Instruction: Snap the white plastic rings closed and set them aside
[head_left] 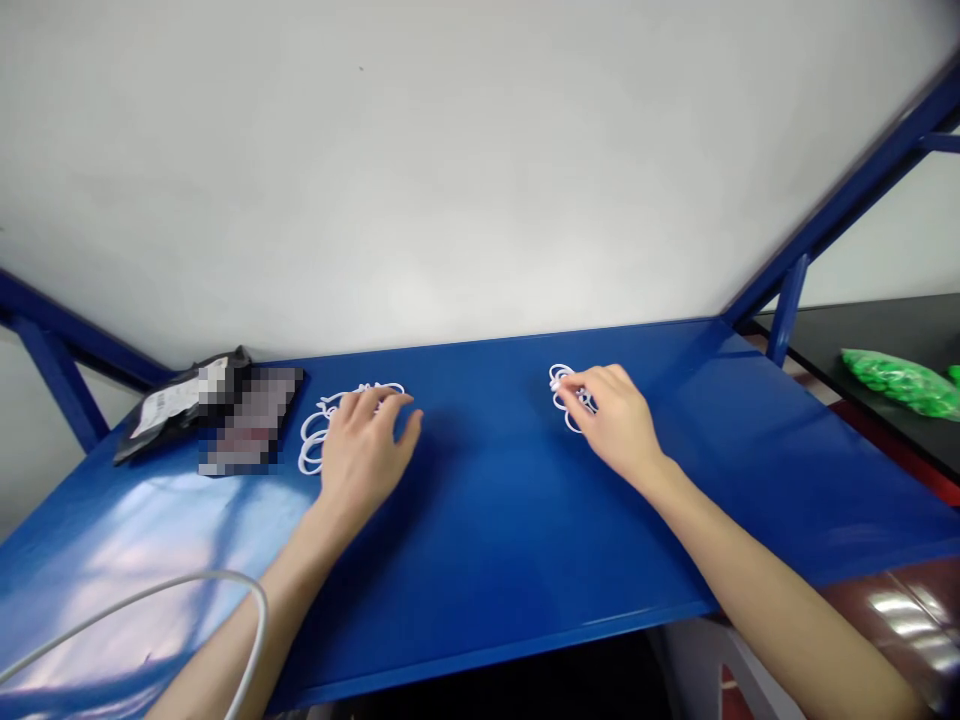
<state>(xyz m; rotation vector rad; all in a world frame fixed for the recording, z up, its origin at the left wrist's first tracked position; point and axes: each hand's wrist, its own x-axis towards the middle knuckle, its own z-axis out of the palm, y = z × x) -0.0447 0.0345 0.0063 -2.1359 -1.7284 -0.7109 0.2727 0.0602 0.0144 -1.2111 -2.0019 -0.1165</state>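
Observation:
Over a cluster of thin white rings (313,455) on the blue shelf (495,520) is my left hand (365,445). Its fingers are bent, with the thumb apart, and nothing shows between them; part of the cluster is hidden beneath. My right hand (613,415) pinches a white ring (557,383) between thumb and index finger at a second, smaller group of white rings (571,424). Small loops or knobs show on some rings, but their exact kind is unclear.
A black plastic mailing bag (180,400) and a blurred flat packet (259,420) lie at the left. A white cable (202,575) crosses the left forearm. Blue metal braces (787,300) rise at both ends. A bag of green pieces (900,383) lies on a dark surface at right.

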